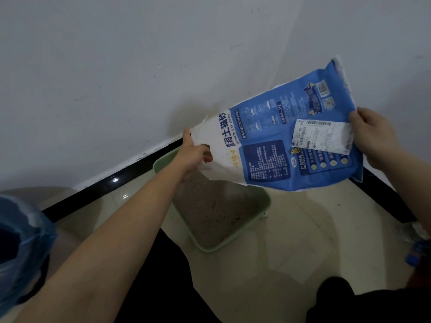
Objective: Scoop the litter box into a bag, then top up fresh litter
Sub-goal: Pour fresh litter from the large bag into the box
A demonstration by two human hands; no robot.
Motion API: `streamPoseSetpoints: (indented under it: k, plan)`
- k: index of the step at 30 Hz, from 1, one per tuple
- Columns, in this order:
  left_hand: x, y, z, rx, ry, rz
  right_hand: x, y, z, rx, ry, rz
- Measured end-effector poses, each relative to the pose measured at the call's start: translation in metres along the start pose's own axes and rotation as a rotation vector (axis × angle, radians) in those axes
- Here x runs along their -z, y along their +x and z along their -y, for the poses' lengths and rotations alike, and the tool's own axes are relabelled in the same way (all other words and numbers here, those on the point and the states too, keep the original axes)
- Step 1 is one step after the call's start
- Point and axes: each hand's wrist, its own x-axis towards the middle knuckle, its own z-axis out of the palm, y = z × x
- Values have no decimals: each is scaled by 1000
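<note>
**Top-up pour: bag tipped, mouth near the far rim**

The litter bag point(279, 141) is held in the air over the green litter box point(261, 201). Its long axis runs from upper right down to lower left, and the torn mouth is lowest, aimed at the box's wall end. Our left hand point(193, 157) grips the mouth edge and our right hand point(370, 136) clasps the raised bottom.

Risk, as we judge it: the mouth sits close to the far rim, so a sudden slide of litter could overshoot onto the floor point(303, 229). The floppy mouth could also scatter it. The blue waste bag point(21, 241) is well apart, at left.
</note>
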Motion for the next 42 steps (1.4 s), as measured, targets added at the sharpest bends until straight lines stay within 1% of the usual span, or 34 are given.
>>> streamPoseSetpoints:
  k: [4, 8, 11, 13, 17, 20, 22, 23, 27, 29, 32, 34, 37, 39, 42]
  plan:
    - [3, 9, 16, 1, -19, -36, -3, -3, 3, 73, -82, 26]
    - [6, 15, 27, -3, 13, -147, -2, -3, 5, 132, -178, -23]
    - [7, 15, 33, 19, 37, -226, 0, 0, 2, 179, -204, -62]
    - [8, 20, 36, 61, 82, -263, 0, 1, 2, 166, -211, -73]
    - [11, 20, 41, 70, 260, -292, 0, -2, 8, 135, -184, -99]
    - [11, 16, 46, 85, 325, -318, -1, -2, 11, 73, -113, -111]
    - [10, 13, 48, 118, 304, -304, -3, -1, 10, 33, -81, -97]
    - [9, 13, 51, 139, 247, -287, -4, 0, 8, 17, -72, -88]
    - [9, 13, 62, 204, -134, -149, -3, 0, 4, -92, 35, -30]
    - [11, 12, 68, 213, -224, -71, -4, 1, 1, -108, 36, -7]
    - [12, 7, 76, 183, -195, -19, -6, 1, -8, -50, -55, 22]
    - [12, 4, 80, 166, -132, -49, -8, 4, -17, 6, -135, 64]
    - [9, 3, 83, 152, 42, -97, -9, 7, -26, 74, -168, 120]
    - [6, 2, 84, 166, 44, -78, -9, 15, -35, 78, -139, 119]
    - [3, -1, 84, 202, -26, -70, -8, 18, -36, 70, -114, 110]
